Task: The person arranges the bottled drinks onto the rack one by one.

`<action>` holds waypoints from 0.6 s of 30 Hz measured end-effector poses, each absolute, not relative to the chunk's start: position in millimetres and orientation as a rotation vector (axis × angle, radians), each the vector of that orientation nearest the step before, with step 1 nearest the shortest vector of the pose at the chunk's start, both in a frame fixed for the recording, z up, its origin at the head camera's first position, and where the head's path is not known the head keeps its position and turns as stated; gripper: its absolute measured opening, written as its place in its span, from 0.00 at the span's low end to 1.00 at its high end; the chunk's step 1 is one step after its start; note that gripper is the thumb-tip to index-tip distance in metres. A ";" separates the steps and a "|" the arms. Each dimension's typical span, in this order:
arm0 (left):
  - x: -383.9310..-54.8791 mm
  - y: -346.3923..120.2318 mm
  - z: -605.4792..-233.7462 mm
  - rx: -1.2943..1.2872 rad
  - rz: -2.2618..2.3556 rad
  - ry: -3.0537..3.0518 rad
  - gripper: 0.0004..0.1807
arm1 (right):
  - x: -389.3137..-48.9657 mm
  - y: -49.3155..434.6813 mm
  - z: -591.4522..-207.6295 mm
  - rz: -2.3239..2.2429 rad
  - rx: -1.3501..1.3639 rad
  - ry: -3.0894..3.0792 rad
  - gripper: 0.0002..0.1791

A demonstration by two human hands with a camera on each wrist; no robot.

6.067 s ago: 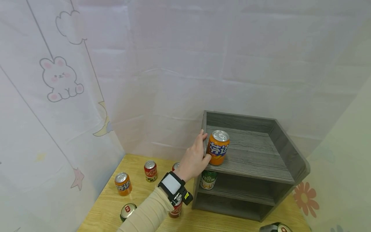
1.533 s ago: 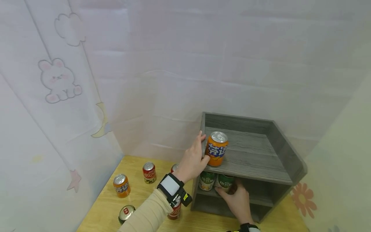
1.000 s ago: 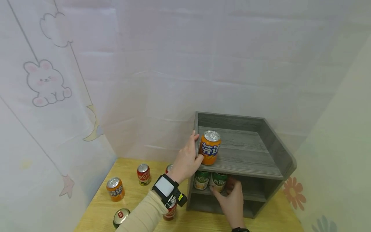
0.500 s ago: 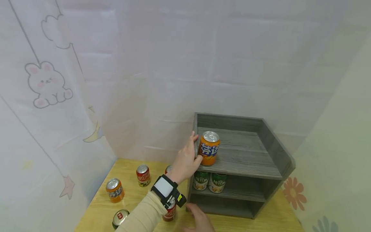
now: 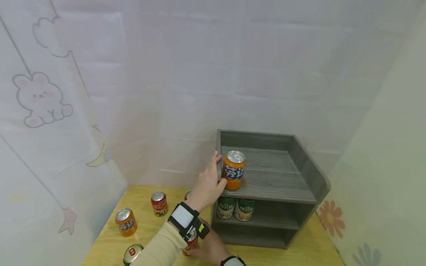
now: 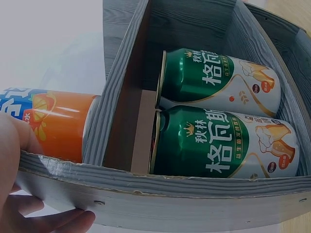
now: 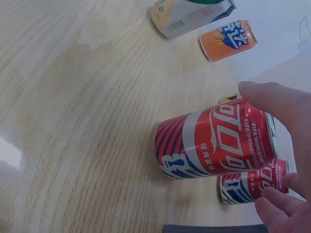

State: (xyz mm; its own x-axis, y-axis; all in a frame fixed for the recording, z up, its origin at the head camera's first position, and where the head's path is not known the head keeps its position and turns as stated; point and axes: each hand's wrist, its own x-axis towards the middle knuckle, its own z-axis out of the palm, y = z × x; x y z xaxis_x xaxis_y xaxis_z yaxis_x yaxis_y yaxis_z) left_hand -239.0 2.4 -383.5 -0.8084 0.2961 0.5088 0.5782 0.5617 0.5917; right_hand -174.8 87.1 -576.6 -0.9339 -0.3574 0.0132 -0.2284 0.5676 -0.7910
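Red-and-silver cylindrical metal drink can [image 7: 214, 141]: just left of the right hand [image 5: 214, 245], in the space between its thumb and fingers, on the pale wooden table [image 5: 149, 231].
Can's long axis: upright, with the thumb at the near side and the fingers at the far side.
Nearer hand: the right; the left hand [image 5: 207, 186] is higher and farther off.
Right-hand spread: thumb and fingers parted about the can, a gap showing on the finger side; whether the thumb touches it, I cannot tell.
Second red metal can [image 7: 255, 182]: beyond the first, partly behind the right fingertips in the right wrist view.
Left-hand hold: gripping the left side panel of the grey wood-grain three-level shelf [image 5: 273, 184], thumb inside, fingers outside.
Orange-and-blue cylindrical metal can [image 5: 234, 171]: upright on the top level, just right of the left thumb; contact is unclear.
Two green-and-white cylindrical metal cans [image 6: 228, 141]: side by side on the middle level, below and right of the left hand.
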 end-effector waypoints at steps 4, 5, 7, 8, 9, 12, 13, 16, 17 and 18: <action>-237.8 1.6 -381.5 -0.716 -1.102 -2.459 0.45 | -182.1 78.0 -589.5 -1.402 -0.360 2.532 0.49; -237.6 1.3 -381.1 -0.717 -1.101 -2.461 0.44 | -184.9 76.2 -593.6 -1.405 -0.352 2.523 0.47; -237.3 0.9 -381.0 -0.716 -1.103 -2.462 0.44 | -188.7 73.1 -600.6 -1.387 -0.360 2.519 0.43; -237.2 0.9 -381.3 -0.713 -1.103 -2.462 0.44 | -189.8 71.8 -604.1 -1.364 -0.365 2.533 0.43; -237.4 0.8 -381.7 -0.708 -1.100 -2.460 0.44 | -190.9 70.6 -607.0 -1.344 -0.378 2.543 0.42; -237.6 0.7 -382.9 -0.709 -1.113 -2.452 0.45 | -191.4 68.2 -608.4 -1.365 -0.388 2.525 0.44; -237.9 1.0 -383.1 -0.709 -1.110 -2.450 0.45 | -191.4 67.6 -609.0 -1.366 -0.392 2.529 0.45; -239.1 1.8 -383.4 -0.718 -1.113 -2.453 0.45 | -191.6 65.9 -608.9 -1.375 -0.396 2.521 0.49; -239.4 2.0 -383.2 -0.719 -1.115 -2.456 0.44 | -191.6 65.2 -609.5 -1.362 -0.388 2.527 0.49; -239.6 2.4 -382.8 -0.715 -1.112 -2.461 0.44 | -191.7 64.7 -610.2 -1.347 -0.385 2.536 0.49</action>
State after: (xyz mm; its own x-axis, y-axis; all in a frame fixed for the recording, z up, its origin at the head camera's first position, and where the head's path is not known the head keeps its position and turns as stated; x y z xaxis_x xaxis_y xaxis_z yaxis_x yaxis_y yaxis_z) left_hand -239.6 2.4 -382.8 -0.8127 0.3019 0.4984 0.5735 0.5654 0.5928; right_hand -191.7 64.7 -610.2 -0.9356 -0.3415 -0.0896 -0.1170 0.5392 -0.8340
